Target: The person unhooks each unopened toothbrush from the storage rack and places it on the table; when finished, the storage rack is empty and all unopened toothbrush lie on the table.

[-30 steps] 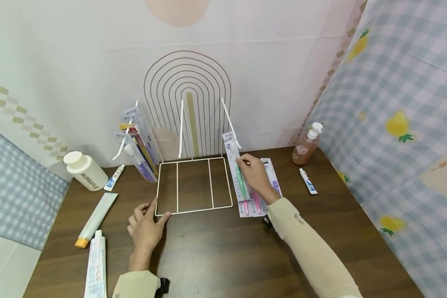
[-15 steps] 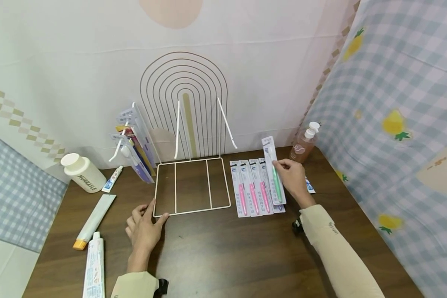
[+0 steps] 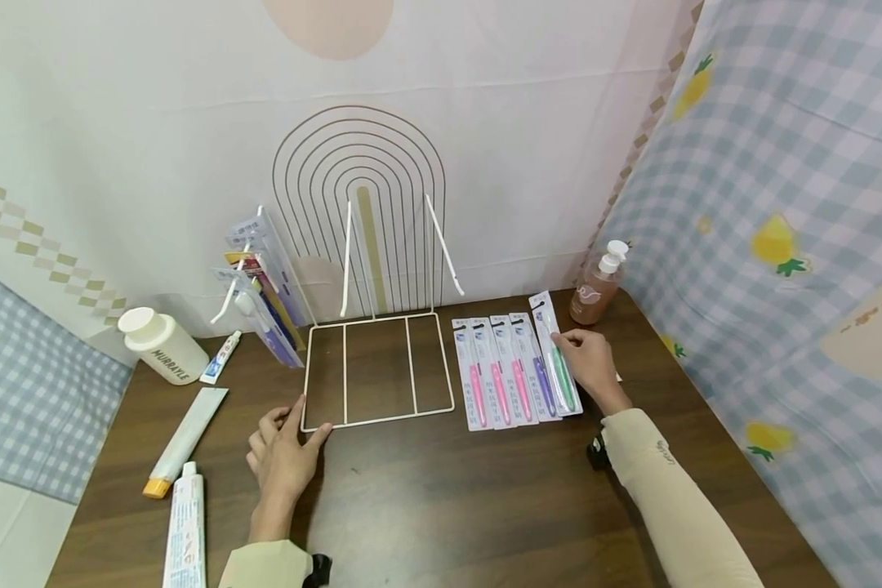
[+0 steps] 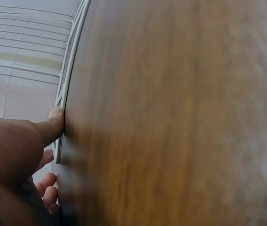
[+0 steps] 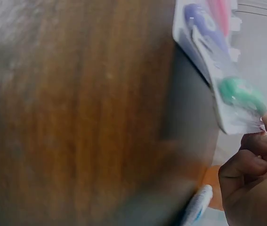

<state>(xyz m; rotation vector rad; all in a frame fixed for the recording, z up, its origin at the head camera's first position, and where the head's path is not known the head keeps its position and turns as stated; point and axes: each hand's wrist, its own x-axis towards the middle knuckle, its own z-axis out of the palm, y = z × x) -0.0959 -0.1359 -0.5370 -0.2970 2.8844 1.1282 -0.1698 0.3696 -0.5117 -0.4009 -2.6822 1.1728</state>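
Note:
My right hand pinches the edge of a packaged green toothbrush, which lies at the right end of a row of toothbrush packs. In the right wrist view the green pack overlaps a purple one, with thumb and finger at its edge. Left of it in the row are a purple toothbrush and three pink toothbrushes. My left hand rests on the front left corner of a white wire rack; its thumb presses the front wire.
Packaged toothbrushes hang on the rack's left hook. A white bottle, a small tube and two larger tubes lie at left. A pump bottle stands back right, and a small tube lies near my right hand.
My right hand has moved right from beside the rack with the green toothbrush pack and lowered it onto the table at the row's right end. The left hand stays on the rack corner.

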